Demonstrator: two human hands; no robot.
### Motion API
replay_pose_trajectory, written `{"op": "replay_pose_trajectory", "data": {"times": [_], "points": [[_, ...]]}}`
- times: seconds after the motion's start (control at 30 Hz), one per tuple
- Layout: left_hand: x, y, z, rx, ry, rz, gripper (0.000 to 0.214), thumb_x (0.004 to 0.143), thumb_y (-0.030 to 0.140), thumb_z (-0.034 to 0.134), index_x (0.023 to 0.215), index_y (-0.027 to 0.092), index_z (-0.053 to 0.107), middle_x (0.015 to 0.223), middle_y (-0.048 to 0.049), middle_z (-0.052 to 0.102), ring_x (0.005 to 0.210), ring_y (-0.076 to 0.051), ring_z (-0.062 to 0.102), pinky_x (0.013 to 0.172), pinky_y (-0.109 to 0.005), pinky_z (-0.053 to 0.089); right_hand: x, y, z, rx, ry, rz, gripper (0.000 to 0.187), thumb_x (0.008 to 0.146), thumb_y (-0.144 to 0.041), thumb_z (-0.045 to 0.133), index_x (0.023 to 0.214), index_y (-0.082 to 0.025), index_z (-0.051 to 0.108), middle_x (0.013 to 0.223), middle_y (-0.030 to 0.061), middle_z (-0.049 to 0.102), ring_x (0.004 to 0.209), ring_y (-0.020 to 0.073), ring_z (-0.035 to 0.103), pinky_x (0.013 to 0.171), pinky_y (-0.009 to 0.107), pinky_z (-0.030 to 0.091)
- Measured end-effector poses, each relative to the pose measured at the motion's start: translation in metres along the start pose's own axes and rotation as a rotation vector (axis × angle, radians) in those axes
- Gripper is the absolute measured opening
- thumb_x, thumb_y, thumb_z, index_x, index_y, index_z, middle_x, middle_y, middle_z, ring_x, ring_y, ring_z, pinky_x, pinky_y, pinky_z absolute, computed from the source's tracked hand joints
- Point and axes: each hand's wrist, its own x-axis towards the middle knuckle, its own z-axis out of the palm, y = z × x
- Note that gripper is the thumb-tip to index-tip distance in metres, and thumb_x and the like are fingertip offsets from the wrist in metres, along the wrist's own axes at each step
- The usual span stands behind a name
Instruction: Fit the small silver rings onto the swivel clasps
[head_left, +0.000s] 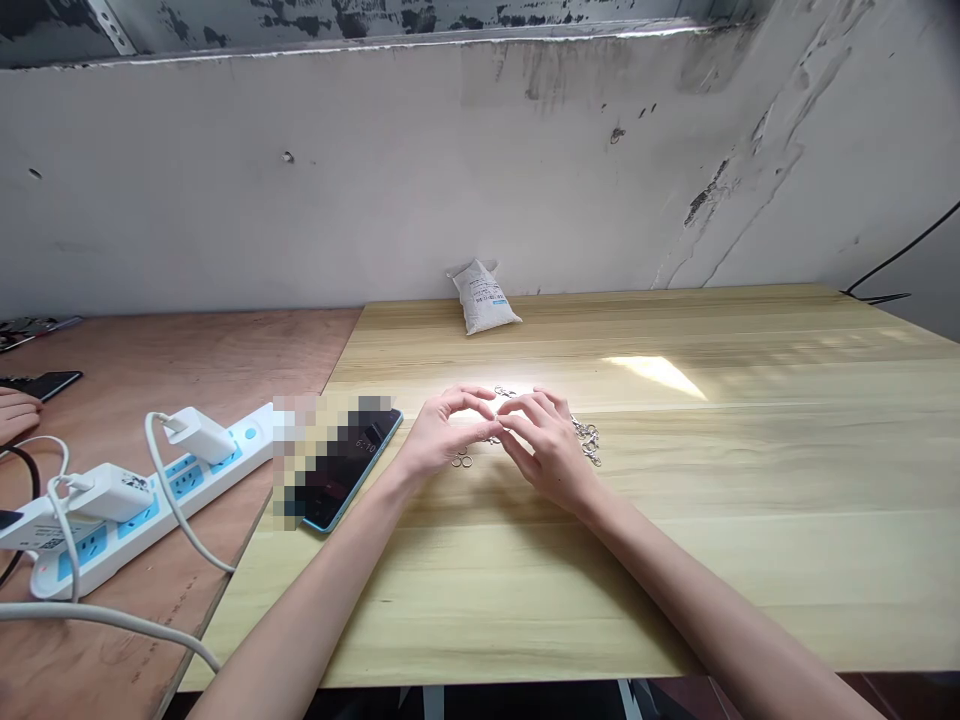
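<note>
Left hand (442, 432) and right hand (551, 448) nearly fingertip to fingertip; can't tell if clamped on anything. Rings (466, 462) nearside of left, metal bits (589, 440) outside right. Probably fine fingerwork; calls for steady pinch.

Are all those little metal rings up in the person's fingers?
No, at least two rings lie on the table beside the left hand.

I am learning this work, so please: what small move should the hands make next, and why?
Perhaps turn the left hand and right hand slightly for a clearer view: their fingertips come close together, hiding whatever may be between them, near small metal rings.
</note>
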Motion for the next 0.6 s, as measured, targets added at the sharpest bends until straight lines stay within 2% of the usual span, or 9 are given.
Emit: {"op": "replay_pose_trajectory", "data": {"times": [0.13,0.27,0.4,0.6], "points": [[0.000,0.000,-0.002,-0.005,-0.021,0.016,0.014,0.078,0.034,0.073,0.079,0.020,0.071,0.117,-0.0091,0.066,0.120,-0.025,0.059,0.102,-0.043,0.047,0.001,0.003,-0.005,0.107,-0.038,0.007,0.017,0.097,-0.026,0.049,0.094,-0.024,0.065,0.099,0.0045,0.068,0.093,0.0194,0.057,0.095,0.042,0.037],[-0.001,0.008,-0.011,0.109,-0.077,0.062,0.012,0.081,0.032,0.069,0.076,0.021,0.068,0.124,-0.0085,0.063,0.121,-0.026,0.058,0.102,-0.045,0.047,0.004,0.004,-0.018,0.300,-0.164,0.038,0.021,0.098,-0.029,0.047,0.092,-0.025,0.067,0.097,0.0043,0.067,0.095,0.0198,0.059,0.089,0.039,0.042],[-0.002,0.014,-0.019,0.320,-0.118,0.176,0.010,0.079,0.026,0.070,0.072,0.022,0.065,0.127,-0.0054,0.062,0.130,-0.026,0.048,0.108,-0.048,0.041,0.006,0.006,-0.026,0.393,-0.267,0.112,0.028,0.099,-0.030,0.045,0.087,-0.024,0.069,0.098,0.0044,0.067,0.097,0.0197,0.060,0.087,0.037,0.047],[-0.003,0.014,-0.016,0.643,-0.117,0.407,0.010,0.079,0.015,0.066,0.073,0.022,0.063,0.128,-0.0017,0.062,0.135,-0.025,0.040,0.110,-0.047,0.035,0.007,0.009,-0.026,0.514,-0.363,0.178,0.032,0.099,-0.031,0.044,0.082,-0.023,0.070,0.095,0.0045,0.065,0.095,0.0189,0.061,0.079,0.034,0.052]]}}
